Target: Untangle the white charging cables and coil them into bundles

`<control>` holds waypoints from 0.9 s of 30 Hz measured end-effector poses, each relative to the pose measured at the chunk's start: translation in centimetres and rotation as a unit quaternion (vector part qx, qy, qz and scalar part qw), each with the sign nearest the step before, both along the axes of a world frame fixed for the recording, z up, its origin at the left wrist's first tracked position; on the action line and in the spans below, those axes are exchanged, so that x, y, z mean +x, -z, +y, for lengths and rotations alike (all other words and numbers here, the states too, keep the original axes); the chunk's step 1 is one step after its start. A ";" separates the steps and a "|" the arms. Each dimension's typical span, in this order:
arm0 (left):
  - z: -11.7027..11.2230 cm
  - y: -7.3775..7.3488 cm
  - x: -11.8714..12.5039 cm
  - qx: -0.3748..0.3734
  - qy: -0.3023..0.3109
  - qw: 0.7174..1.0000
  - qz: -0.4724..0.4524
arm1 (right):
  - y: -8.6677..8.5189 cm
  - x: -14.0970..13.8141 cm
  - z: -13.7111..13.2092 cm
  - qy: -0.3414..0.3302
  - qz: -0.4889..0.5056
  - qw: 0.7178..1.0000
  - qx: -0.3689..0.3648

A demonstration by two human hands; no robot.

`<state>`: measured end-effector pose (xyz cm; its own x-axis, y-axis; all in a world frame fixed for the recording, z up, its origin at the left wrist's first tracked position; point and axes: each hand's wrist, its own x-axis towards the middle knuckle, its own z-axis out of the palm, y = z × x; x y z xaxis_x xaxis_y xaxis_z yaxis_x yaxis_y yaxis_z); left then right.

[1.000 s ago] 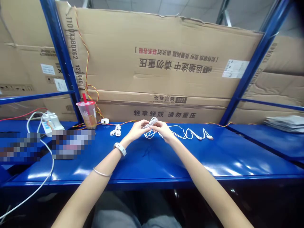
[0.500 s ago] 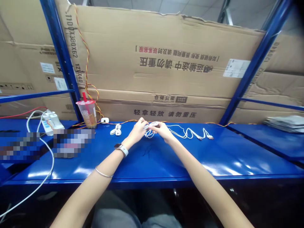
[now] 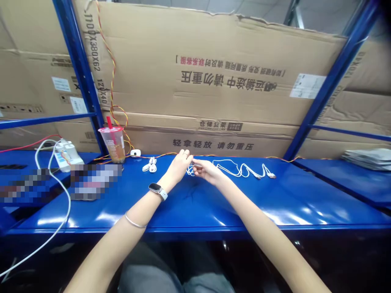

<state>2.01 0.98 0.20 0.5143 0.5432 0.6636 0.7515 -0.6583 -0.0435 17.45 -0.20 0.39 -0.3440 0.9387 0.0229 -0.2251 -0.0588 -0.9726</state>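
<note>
My left hand (image 3: 179, 165) and my right hand (image 3: 207, 170) meet over the blue shelf top (image 3: 195, 199), both pinched on a small coil of white cable (image 3: 191, 169) between them. The coil is mostly hidden by my fingers. The rest of that white cable (image 3: 244, 170) trails loosely to the right and ends in plugs near the back. A second white cable, bundled (image 3: 150, 166), lies to the left of my left hand. I wear a watch and a bangle on the left arm.
A plastic drink cup (image 3: 114, 143) with a red straw stands at the back left beside a white power strip (image 3: 65, 154) with thick white cords. Large cardboard boxes (image 3: 214, 81) wall off the back. A stack of grey sheets (image 3: 366, 158) lies at the far right.
Both hands have lowered the coil from above the shelf down to its surface, and the coil has drawn smaller and tighter between my fingers.
</note>
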 end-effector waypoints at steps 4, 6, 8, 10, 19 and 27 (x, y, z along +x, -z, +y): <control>-0.2 0.3 0.4 -0.035 -0.047 0.998 0.009 | 0.2 -0.1 0.3 0.016 0.010 1.000 0.008; -0.2 0.7 0.3 -0.060 -0.058 0.996 -0.013 | 0.4 -0.1 0.4 0.025 0.011 0.999 0.022; 0.0 1.1 0.3 -0.089 -0.051 0.994 -0.035 | 0.6 -0.1 0.5 0.030 0.014 0.999 0.033; 0.1 1.5 0.2 -0.123 -0.034 0.990 -0.058 | 0.6 0.1 0.5 0.033 0.012 0.999 0.039; 0.8 1.7 0.4 -0.198 0.023 0.970 -0.137 | -0.5 0.9 0.2 0.006 -0.058 0.990 0.125; 0.8 1.1 0.3 -0.299 0.131 0.912 -0.249 | -0.5 1.5 0.9 0.030 -0.087 0.980 0.174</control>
<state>2.34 1.82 -0.86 0.3939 0.7866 0.4755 0.3941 -0.6119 0.6857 18.94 0.69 0.86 -0.3160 0.9029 0.2915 -0.0464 0.2922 -0.9552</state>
